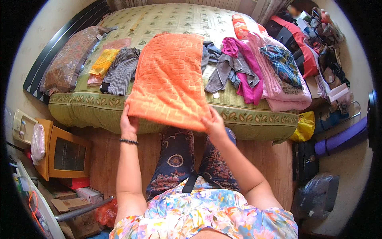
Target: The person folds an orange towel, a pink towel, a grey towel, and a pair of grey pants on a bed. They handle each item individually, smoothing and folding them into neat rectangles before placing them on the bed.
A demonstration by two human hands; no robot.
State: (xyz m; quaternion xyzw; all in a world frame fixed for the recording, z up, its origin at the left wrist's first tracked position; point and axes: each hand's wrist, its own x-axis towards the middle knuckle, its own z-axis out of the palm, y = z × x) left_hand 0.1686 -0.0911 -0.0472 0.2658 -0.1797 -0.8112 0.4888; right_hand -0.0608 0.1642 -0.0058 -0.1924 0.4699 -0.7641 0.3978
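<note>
An orange towel (169, 75) lies spread over the middle of the bed, its near end lifted past the mattress edge. My left hand (129, 119) grips the towel's near left corner, and my right hand (213, 122) pinches the near right corner. Left of the towel lie a striped grey garment (120, 71) and a folded yellow cloth (105, 62). To its right are a grey garment (229, 71) and a magenta garment (252, 79), partly overlapping. Part of a blue-grey garment (210, 53) shows beside the towel's right edge.
The bed (87, 107) has a green patterned cover. A pillow (71, 59) rests at its left end; pink bedding (286, 101) and a plaid blue garment (280, 65) lie at the right. A wooden cabinet (85, 157) stands at left, a purple rolled mat (342, 136) at right.
</note>
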